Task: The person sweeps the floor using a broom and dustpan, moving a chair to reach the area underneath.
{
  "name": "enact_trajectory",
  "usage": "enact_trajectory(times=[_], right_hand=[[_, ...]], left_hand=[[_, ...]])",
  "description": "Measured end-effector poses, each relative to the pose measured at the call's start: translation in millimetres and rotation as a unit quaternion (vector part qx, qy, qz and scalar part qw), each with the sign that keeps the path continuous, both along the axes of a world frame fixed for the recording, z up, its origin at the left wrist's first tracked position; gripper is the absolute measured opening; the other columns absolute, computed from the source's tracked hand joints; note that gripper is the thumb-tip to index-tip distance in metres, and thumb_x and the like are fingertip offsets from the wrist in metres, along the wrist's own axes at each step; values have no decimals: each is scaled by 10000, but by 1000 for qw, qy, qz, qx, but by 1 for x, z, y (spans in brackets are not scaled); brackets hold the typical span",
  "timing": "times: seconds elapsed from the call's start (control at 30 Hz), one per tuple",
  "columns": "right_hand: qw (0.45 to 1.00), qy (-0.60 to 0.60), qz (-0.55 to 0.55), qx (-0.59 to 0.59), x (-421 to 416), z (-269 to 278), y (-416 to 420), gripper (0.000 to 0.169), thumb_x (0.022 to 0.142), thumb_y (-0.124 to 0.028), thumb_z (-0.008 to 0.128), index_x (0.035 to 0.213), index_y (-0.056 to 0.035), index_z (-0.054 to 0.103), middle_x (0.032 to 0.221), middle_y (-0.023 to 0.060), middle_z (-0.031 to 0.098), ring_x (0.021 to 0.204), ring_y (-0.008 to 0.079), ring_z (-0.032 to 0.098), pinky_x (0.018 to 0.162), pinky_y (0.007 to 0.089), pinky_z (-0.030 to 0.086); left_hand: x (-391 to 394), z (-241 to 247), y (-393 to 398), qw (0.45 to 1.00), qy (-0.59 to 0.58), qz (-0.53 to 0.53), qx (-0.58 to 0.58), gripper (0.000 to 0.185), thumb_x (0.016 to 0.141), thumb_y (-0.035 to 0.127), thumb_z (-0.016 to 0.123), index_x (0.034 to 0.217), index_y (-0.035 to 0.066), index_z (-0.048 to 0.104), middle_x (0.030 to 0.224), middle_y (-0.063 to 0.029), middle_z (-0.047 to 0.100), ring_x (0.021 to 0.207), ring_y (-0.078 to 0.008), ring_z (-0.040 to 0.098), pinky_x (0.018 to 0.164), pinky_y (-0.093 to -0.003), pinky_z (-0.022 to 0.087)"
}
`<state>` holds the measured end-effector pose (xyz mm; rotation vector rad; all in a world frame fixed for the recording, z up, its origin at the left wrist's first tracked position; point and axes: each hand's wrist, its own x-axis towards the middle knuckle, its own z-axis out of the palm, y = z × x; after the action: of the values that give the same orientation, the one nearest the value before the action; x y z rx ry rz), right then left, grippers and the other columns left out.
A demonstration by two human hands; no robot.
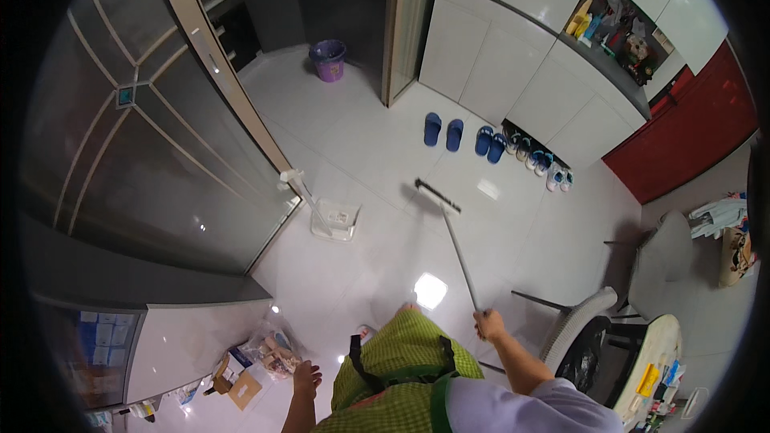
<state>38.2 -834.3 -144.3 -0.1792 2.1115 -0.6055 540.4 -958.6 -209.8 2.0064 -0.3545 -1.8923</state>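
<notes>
My right hand (489,325) is closed around the grey pole of a broom (461,255). The broom's wide white head with dark bristles (438,196) is tilted, near the middle of the tiled floor. At the lower left, my left hand (307,376) hangs with bent fingers beside a clear plastic bag of things (278,356); whether it touches the bag is unclear. A white long-handled dustpan (337,221) stands by the end of the glass sliding door.
Blue slippers (455,135) and several shoes (538,162) line the white cabinets. A purple bucket (329,61) stands beyond the glass door (180,150). Chairs (574,331) and a round table (665,334) are at right. Cardboard boxes (245,389) lie at lower left.
</notes>
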Motion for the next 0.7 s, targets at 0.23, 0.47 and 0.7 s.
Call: enact_trajectory(times=[0.23, 0.47, 0.7], right_hand=[[997, 63, 1, -48, -63, -20, -120, 345, 833, -301, 504, 793, 41, 510, 581, 123, 563, 400, 193, 531, 375, 324, 429], [988, 124, 97, 0, -205, -103, -272, 379, 815, -301, 476, 907, 59, 551, 912, 294, 589, 902, 424, 562, 802, 475, 443], [987, 106, 99, 63, -313, -134, -383, 376, 824, -283, 458, 956, 62, 526, 938, 289, 582, 908, 422, 564, 799, 457, 462]], left_hand=[[-19, 3, -9, 991, -76, -44, 96, 221, 845, 283, 493, 985, 116, 459, 791, -59, 568, 545, -169, 516, 473, -298, 412], [-59, -11, -61, 995, -19, -16, 92, 346, 887, 337, 513, 1160, 132, 461, 923, -52, 552, 723, -200, 522, 617, -392, 481], [-224, 77, -122, 982, -48, -176, -39, 467, 901, 361, 485, 1259, 74, 404, 1030, -101, 563, 804, -178, 556, 700, -339, 471]])
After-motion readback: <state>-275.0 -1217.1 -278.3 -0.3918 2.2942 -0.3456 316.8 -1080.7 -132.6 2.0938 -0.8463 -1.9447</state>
